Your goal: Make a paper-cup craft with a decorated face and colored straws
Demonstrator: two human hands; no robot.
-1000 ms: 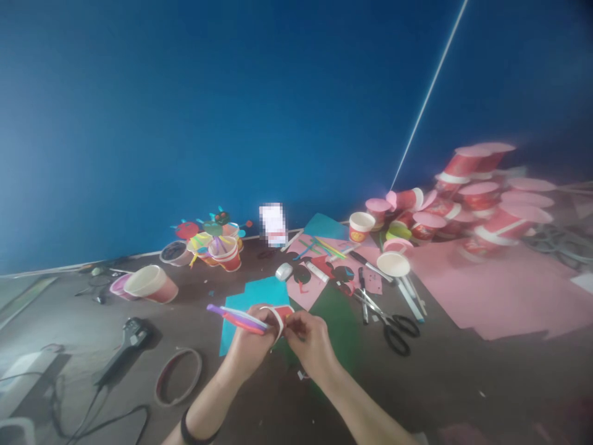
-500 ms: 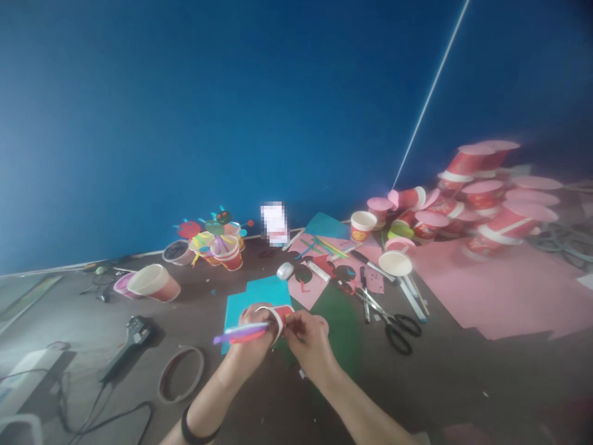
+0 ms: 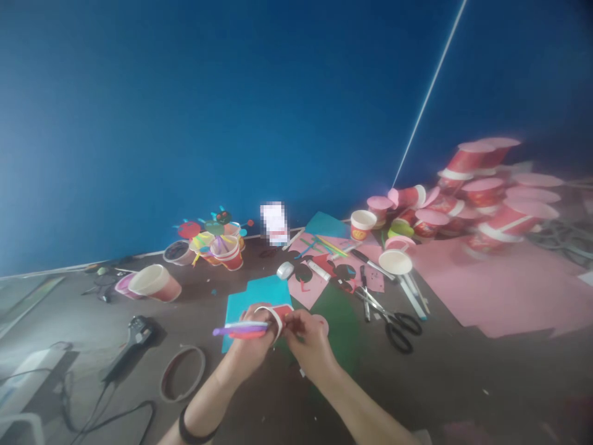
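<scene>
A red paper cup with a white rim (image 3: 282, 316) lies on its side between my hands, its open end toward the left. My left hand (image 3: 254, 337) is wrapped round the rim end. Purple, white and red strips (image 3: 241, 330) stick out leftward from the cup's mouth over that hand. The fingers of my right hand (image 3: 306, 337) are pinched together at the cup's right side; whether they hold something small is hidden. A pink disc (image 3: 320, 324) shows just behind my right hand. Blue paper (image 3: 266, 288) and dark green paper (image 3: 340, 321) lie beneath and beside the hands.
Black-handled scissors (image 3: 393, 321), markers and cut paper lie right of centre. Pink-topped cups (image 3: 484, 185) are piled at the right beside pink paper (image 3: 491, 290). At the left are a glue gun (image 3: 127, 346) with its cord, a tape ring (image 3: 183, 374), and a tipped cup (image 3: 157, 283).
</scene>
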